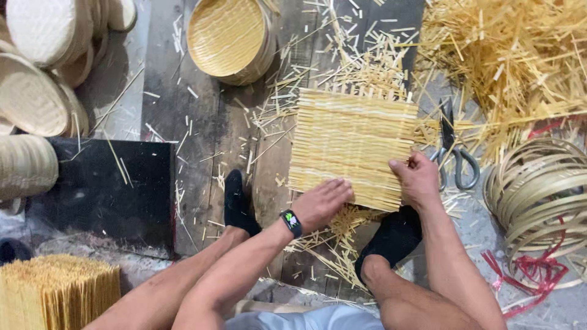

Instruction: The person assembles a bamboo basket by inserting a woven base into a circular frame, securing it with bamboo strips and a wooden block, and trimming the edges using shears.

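A square mat of woven bamboo strips (351, 143) lies flat on the dark wooden floor. My left hand (322, 203), with a black watch on its wrist, rests flat on the mat's near edge, fingers together. My right hand (417, 178) pinches the mat's near right corner with thumb and fingers. My two feet in black socks (237, 201) (391, 238) sit just below the mat, one on each side.
Scissors (452, 156) lie right of the mat. A heap of loose bamboo strips (513, 55) fills the upper right. Coiled bamboo hoops (541, 195) sit at right. Woven round trays (229, 36) and stacked baskets (36, 79) are at top and left. A bundle of cut strips (55, 293) stands lower left.
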